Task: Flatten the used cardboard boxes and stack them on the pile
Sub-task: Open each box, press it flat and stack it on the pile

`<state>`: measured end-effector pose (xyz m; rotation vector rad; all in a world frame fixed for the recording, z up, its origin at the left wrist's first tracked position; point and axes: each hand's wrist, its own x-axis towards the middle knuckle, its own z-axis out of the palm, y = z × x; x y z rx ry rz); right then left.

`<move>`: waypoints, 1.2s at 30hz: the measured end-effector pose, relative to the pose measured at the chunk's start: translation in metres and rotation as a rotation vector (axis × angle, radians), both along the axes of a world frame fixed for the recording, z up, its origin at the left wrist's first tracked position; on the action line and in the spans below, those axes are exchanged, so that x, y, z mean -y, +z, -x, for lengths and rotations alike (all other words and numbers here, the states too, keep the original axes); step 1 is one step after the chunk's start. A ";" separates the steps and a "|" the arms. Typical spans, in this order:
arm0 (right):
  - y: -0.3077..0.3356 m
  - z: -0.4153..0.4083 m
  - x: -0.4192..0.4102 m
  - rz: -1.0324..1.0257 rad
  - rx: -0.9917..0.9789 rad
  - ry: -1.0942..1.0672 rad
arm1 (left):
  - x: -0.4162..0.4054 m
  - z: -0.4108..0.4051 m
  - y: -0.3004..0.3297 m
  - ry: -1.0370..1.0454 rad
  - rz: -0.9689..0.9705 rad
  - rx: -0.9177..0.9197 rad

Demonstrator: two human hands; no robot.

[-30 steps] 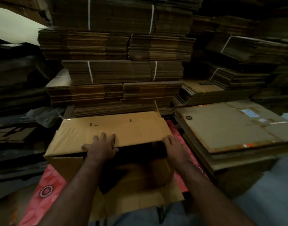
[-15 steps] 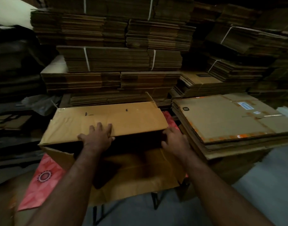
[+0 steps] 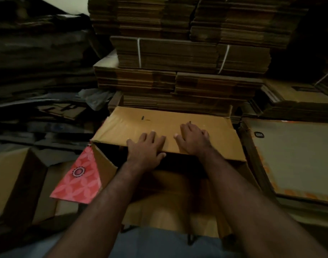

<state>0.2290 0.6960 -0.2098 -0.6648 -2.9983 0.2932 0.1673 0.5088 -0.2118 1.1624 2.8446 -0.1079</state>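
A brown cardboard box (image 3: 131,125) lies in front of me with its top panel slanting away and its open mouth dark beneath. My left hand (image 3: 146,146) lies flat on the near edge of that panel, fingers spread. My right hand (image 3: 194,139) presses on the same panel just to the right, fingers stretched forward. The lower flap of the box (image 3: 170,216) spreads toward me. A pile of flattened boxes (image 3: 297,155) lies to the right, its top sheet grey-brown with an orange edge.
Tall strapped bundles of flat cardboard (image 3: 178,53) rise right behind the box. A red patterned sheet (image 3: 79,179) sticks out under the box at left. Another standing brown box (image 3: 12,181) is at the far left. Dark stacks (image 3: 38,53) fill the left side.
My right hand has moved from the box's right edge onto the top panel beside my left hand. The view has swung so the box sits more central and the pile further right.
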 end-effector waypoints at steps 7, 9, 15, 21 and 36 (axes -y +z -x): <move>-0.021 0.003 -0.004 -0.057 -0.087 0.011 | 0.040 0.037 0.009 0.554 -0.038 0.092; -0.024 0.002 -0.008 -0.052 -0.101 0.014 | 0.060 0.051 0.006 0.705 -0.065 0.074; -0.031 -0.003 -0.014 -0.073 -0.152 0.049 | 0.143 0.079 0.018 0.657 0.159 -0.045; -0.031 -0.006 -0.018 -0.086 -0.128 0.025 | 0.163 0.085 0.000 0.607 -0.032 0.076; -0.031 0.059 0.041 -0.081 -0.070 0.012 | 0.196 0.147 -0.035 0.809 -0.624 0.202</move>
